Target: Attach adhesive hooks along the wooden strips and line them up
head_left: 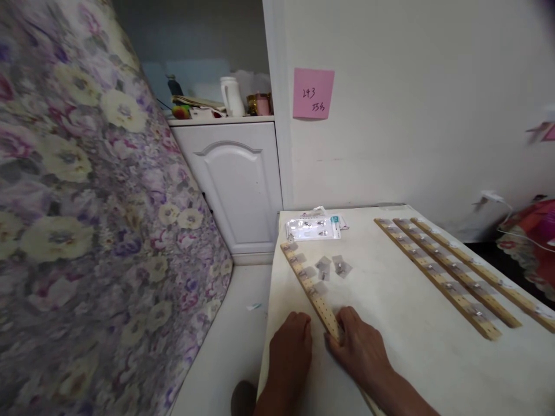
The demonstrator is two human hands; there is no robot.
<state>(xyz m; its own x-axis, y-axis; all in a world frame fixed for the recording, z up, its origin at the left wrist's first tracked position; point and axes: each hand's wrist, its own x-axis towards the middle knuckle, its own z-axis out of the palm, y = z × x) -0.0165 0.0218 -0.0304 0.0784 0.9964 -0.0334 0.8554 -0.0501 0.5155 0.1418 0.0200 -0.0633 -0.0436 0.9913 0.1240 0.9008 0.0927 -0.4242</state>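
A long, narrow wooden strip with rows of small holes (325, 311) lies slantwise near the table's left edge. Several small clear plastic squares with shiny metal bits sit along its far part. My right hand (364, 349) is closed around the strip's nearer part, thumb on its left side. Just left of the strip, my left hand (291, 346) is curled closed at the table edge; whatever its fingers may hold is hidden. Two loose clear packets (341, 266) with small metal pieces lie right of the strip.
Clear blister packaging (314, 227) lies at the table's back left. Three similar wooden strips with clear squares (433, 268) are laid out on the right of the white table (416, 370). A floral curtain (108, 231) hangs at left, beside a white cabinet (229, 185).
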